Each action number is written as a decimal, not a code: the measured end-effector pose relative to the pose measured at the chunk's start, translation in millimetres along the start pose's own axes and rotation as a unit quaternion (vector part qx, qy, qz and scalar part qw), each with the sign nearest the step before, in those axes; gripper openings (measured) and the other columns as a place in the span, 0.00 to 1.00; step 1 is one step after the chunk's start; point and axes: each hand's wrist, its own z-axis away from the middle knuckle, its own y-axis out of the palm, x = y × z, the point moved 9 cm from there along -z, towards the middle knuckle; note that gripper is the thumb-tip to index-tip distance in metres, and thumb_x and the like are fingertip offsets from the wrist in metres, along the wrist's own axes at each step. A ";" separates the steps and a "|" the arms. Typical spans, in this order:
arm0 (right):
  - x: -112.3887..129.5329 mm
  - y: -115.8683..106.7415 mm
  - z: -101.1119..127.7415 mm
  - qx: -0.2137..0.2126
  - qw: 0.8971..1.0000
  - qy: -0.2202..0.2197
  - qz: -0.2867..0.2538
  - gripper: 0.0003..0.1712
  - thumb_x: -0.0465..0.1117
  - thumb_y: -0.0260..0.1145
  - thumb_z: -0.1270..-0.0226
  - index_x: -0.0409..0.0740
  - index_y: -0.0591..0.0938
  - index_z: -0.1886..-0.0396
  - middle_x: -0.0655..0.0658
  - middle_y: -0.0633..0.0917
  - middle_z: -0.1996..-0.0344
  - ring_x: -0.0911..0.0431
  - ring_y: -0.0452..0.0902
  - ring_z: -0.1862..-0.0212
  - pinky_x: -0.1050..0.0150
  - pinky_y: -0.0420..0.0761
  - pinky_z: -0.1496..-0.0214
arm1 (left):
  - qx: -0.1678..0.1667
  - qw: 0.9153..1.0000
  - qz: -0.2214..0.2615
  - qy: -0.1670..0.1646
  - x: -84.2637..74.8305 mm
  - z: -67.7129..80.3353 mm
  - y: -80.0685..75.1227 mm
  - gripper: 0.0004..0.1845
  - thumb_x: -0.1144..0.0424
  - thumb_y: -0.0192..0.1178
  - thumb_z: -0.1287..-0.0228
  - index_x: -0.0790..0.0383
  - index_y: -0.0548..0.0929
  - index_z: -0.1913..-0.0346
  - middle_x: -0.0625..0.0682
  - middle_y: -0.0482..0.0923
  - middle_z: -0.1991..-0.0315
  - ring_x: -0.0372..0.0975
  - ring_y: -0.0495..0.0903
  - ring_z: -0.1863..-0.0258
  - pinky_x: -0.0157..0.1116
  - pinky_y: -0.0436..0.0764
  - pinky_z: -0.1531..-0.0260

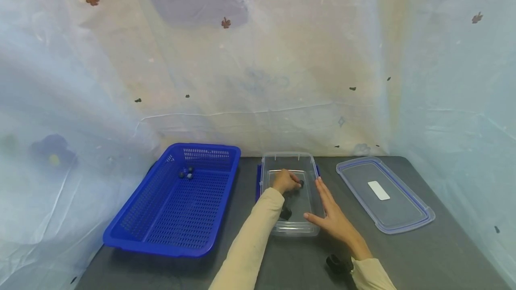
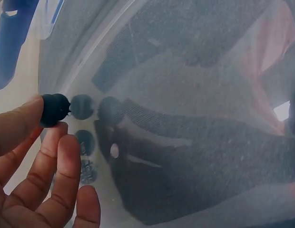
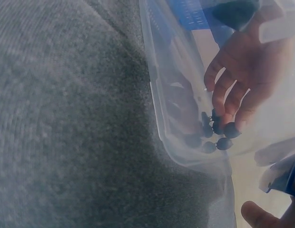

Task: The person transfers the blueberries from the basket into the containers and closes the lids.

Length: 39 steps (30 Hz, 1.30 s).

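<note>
Your blue basket (image 1: 173,205) sits left of the clear container (image 1: 291,229), whose lid (image 1: 383,194) lies right. Your right hand (image 1: 330,216) rests flat-fingered against the container's wall. Inside it, your left hand (image 1: 285,181) pinches a dark bead (image 2: 53,109).

Basket (image 1: 173,200) left of container (image 1: 288,160); lid (image 1: 383,194) right; all on table (image 1: 443,254).

You are seated in a makeshift recording booth rather than any lived-in room. Pale translucent plastic sheeting with small brown flower prints (image 1: 225,23) hangs as walls on three sides, closing off a dark grey felt-covered table (image 1: 443,254). On the table sit only plain sorting props: a blue perforated plastic basket (image 1: 177,200) and a clear plastic lid with blue trim (image 1: 384,194).
</note>
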 end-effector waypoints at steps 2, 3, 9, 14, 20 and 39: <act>0.2 0.1 -0.3 0.000 1.000 -0.002 0.000 0.57 0.47 0.72 0.41 0.41 0.45 0.22 0.37 0.44 0.24 0.38 0.41 0.26 0.33 0.55 0.36 | 0.001 1.000 0.008 -0.007 1.4 0.8 1.8 0.06 0.70 0.73 0.49 0.64 0.88 0.68 0.49 0.83 0.72 0.37 0.79 0.75 0.31 0.78 0.72; 0.3 0.3 -0.3 0.000 1.000 -0.003 -0.001 0.57 0.47 0.72 0.41 0.43 0.45 0.22 0.37 0.44 0.24 0.38 0.41 0.26 0.33 0.55 0.36 | 0.002 1.000 0.016 -0.014 2.6 1.4 2.4 0.05 0.70 0.73 0.49 0.64 0.88 0.68 0.49 0.83 0.73 0.38 0.79 0.75 0.32 0.79 0.73; 1.0 0.4 -0.6 0.000 1.000 -0.002 0.001 0.58 0.47 0.72 0.41 0.46 0.44 0.22 0.37 0.44 0.24 0.38 0.41 0.26 0.33 0.56 0.37 | -0.002 0.998 0.058 -0.040 7.4 3.6 3.2 0.05 0.74 0.72 0.49 0.66 0.87 0.69 0.50 0.81 0.75 0.39 0.80 0.76 0.34 0.80 0.73; 1.5 0.8 -0.6 -0.001 1.000 -0.005 0.002 0.58 0.47 0.72 0.41 0.46 0.45 0.22 0.37 0.44 0.24 0.37 0.42 0.26 0.33 0.56 0.37 | -0.007 0.998 0.054 -0.036 7.5 4.4 2.7 0.05 0.74 0.72 0.50 0.66 0.87 0.70 0.50 0.82 0.75 0.37 0.79 0.77 0.33 0.80 0.73; 1.4 1.3 -0.2 0.001 1.000 -0.002 0.001 0.58 0.48 0.71 0.41 0.47 0.44 0.22 0.37 0.44 0.24 0.37 0.41 0.26 0.32 0.56 0.37 | -0.013 0.998 0.046 -0.037 8.1 4.0 0.7 0.05 0.72 0.73 0.49 0.65 0.88 0.69 0.50 0.82 0.75 0.38 0.79 0.77 0.34 0.81 0.73; -1.7 -0.7 -0.2 0.002 1.000 0.003 0.003 0.57 0.48 0.71 0.40 0.43 0.45 0.22 0.36 0.44 0.24 0.36 0.41 0.27 0.31 0.56 0.38 | 0.001 0.983 0.180 -0.037 -0.1 -0.2 -13.6 0.10 0.67 0.68 0.44 0.64 0.86 0.58 0.49 0.83 0.71 0.41 0.82 0.72 0.33 0.74 0.79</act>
